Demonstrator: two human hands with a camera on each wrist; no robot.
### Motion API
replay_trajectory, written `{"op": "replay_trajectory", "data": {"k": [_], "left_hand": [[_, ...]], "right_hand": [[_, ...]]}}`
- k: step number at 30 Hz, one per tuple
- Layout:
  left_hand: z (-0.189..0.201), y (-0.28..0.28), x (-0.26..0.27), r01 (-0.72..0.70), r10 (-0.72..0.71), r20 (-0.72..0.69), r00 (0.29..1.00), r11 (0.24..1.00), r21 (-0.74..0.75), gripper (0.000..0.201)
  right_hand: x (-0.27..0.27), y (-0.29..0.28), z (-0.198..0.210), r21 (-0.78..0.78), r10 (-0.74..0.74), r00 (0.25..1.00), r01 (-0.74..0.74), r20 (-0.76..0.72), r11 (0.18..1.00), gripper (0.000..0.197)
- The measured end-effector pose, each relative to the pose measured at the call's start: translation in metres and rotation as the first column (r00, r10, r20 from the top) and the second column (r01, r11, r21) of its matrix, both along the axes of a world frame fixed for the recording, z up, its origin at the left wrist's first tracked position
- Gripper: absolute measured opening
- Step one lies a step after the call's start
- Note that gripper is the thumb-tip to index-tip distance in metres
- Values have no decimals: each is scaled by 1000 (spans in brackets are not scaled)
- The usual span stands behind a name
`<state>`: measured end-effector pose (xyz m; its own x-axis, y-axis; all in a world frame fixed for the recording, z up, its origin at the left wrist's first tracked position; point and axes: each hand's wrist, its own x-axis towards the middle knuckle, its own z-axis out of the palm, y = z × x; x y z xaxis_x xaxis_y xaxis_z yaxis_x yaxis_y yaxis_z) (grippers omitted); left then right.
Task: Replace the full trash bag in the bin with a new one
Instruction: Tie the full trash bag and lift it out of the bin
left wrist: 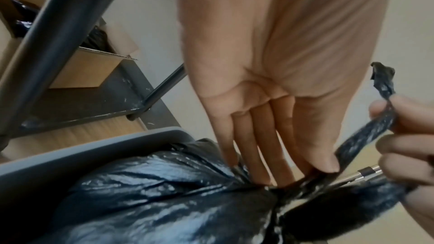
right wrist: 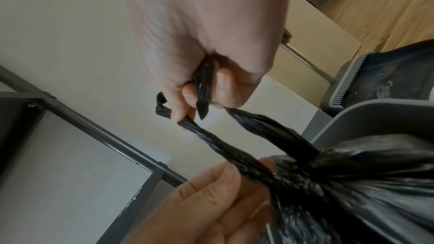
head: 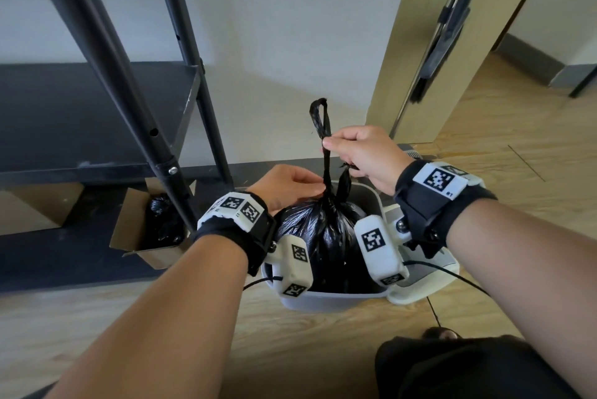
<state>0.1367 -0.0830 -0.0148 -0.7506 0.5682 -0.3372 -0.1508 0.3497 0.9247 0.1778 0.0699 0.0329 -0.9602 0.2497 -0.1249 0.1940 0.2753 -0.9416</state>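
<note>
A full black trash bag [head: 323, 237] sits in the grey bin [head: 332, 297] on the wood floor, its top gathered into a neck. My right hand [head: 358, 153] is above the bin, fingers curled round the bag's twisted black tie strips [head: 327, 163], pulling them taut upward; a loop sticks out above the fist. In the right wrist view the right hand [right wrist: 202, 84] grips both strips [right wrist: 225, 146]. My left hand [head: 290, 188] lies at the neck with straight fingers. Its fingertips [left wrist: 265, 177] touch the gathered plastic of the bag [left wrist: 164, 192].
A black metal shelf rack [head: 181, 108] stands left of the bin, with an open cardboard box [head: 145, 237] of black bags under it. A broom handle [head: 452, 27] leans on the door frame at right, and a dustpan [right wrist: 347, 81] lies behind the bin. My knee is at bottom right.
</note>
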Motion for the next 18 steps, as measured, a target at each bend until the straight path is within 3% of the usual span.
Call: {"op": "replay_trajectory", "data": {"k": [5, 8, 11, 14, 18], "left_hand": [[-2, 6, 4, -2, 5, -89, 996, 999, 33, 13], [-6, 5, 3, -159, 169, -88, 982, 981, 116, 19], [-8, 2, -3, -270, 280, -63, 958, 954, 126, 14], [-5, 2, -3, -253, 254, -125, 959, 967, 25, 6], [3, 7, 3, -156, 136, -221, 966, 985, -72, 6]], "right_hand": [[-3, -5, 3, -76, -36, 999, 35, -13, 996, 9], [-4, -7, 7, -100, -87, 995, 83, -37, 992, 1], [-2, -9, 11, -116, -97, 993, 89, -60, 989, 10], [-1, -15, 16, -173, -42, 993, 22, -108, 985, 14], [-2, -24, 20, -117, 1, 991, -17, -135, 993, 11]]}}
